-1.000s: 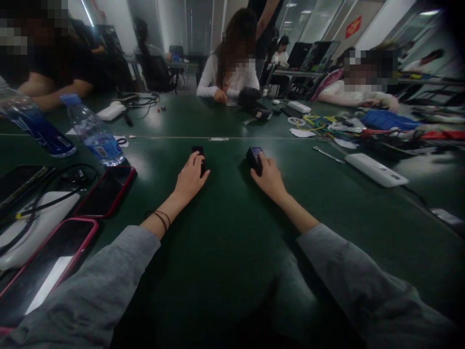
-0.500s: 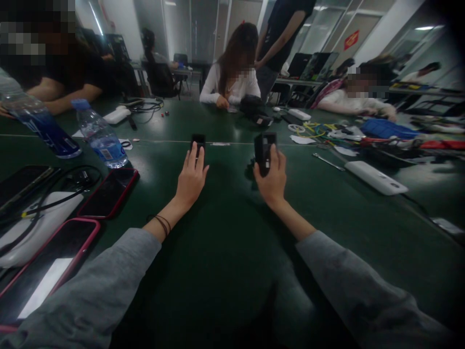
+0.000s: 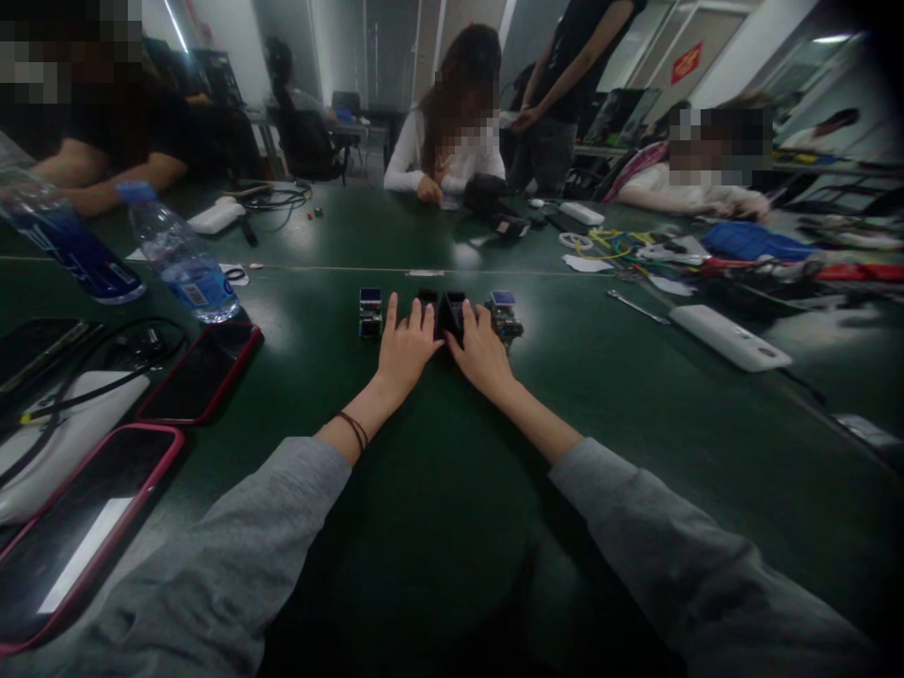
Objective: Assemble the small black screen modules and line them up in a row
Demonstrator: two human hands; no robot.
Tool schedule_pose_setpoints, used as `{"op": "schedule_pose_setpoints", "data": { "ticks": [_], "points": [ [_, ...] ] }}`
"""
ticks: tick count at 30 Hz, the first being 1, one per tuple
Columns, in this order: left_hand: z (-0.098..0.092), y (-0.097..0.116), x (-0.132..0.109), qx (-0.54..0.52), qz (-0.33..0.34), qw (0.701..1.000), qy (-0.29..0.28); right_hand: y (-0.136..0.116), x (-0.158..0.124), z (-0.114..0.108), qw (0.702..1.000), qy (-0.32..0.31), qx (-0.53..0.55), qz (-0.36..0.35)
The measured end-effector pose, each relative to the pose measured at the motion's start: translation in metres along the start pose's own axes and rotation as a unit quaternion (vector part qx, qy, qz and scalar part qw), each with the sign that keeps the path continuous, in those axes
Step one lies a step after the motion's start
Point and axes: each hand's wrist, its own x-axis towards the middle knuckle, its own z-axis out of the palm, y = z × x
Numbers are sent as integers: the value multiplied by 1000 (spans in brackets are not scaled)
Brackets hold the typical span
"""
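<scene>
So both hands were out over the middle of the green tabletop (image 3: 452, 471), pretty much thumb to thumb. The right hand (image 3: 487, 360) was partly curled, with a small black case (image 3: 453, 313) between thumb and fingers. The left hand (image 3: 408, 358) lay fairly flat, fingers spread, over another dark case (image 3: 427, 297) right beside it; couldn't tell if it really had a grip. A little circuit board (image 3: 370, 315) sat just left of the hands, a second board (image 3: 504, 311) just right, and a wrench (image 3: 637, 307) lay further right.
</scene>
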Motion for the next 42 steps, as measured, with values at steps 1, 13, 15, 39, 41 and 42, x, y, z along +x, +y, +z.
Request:
{"op": "schedule_pose_setpoints", "data": {
  "ticks": [1,13,15,39,41,42],
  "points": [
    [0,-1,-1,4,-1,1000,-5,0,0,0,1000,4,-1,-5],
    [-11,-5,-8,4,61,998,-12,-2,-4,-4,997,-6,-6,-82],
    [-12,-5,-8,11,53,998,-8,-1,-3,-4,996,-13,-9,-83],
    [-7,-22,-8,-35,-2,998,49,19,4,7,986,64,83,-129],
    [-6,-25,-8,-39,5,998,51,19,5,7,985,71,90,-127],
    [-6,-26,-7,-40,7,998,52,19,5,7,985,72,93,-125]
  ]
}}
